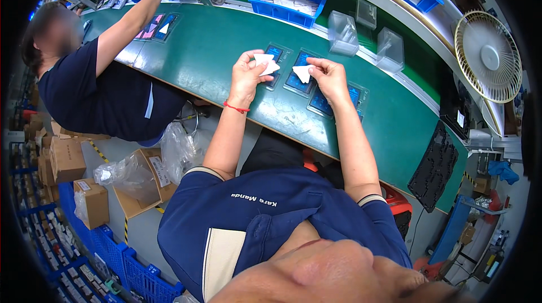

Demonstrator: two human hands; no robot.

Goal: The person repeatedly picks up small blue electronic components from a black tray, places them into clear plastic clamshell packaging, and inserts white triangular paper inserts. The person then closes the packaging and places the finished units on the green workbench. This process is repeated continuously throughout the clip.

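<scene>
Over the green workbench, my left hand grips a few white, roughly triangular pieces between thumb and fingers. A single white triangular piece is pinched in my right hand. It hangs over a clear-edged tray with a dark blue inside; whether it touches the tray I cannot tell. Another such blue tray lies partly hidden behind my left hand. Beside my right wrist lie two more, a nearer tray and one farther right, partly covered by my forearm.
A blue bin of white pieces stands at the back, with clear plastic boxes to its right. At the right are a fan and a black moulded tray. On the left, a co-worker reaches into blue shelf bins.
</scene>
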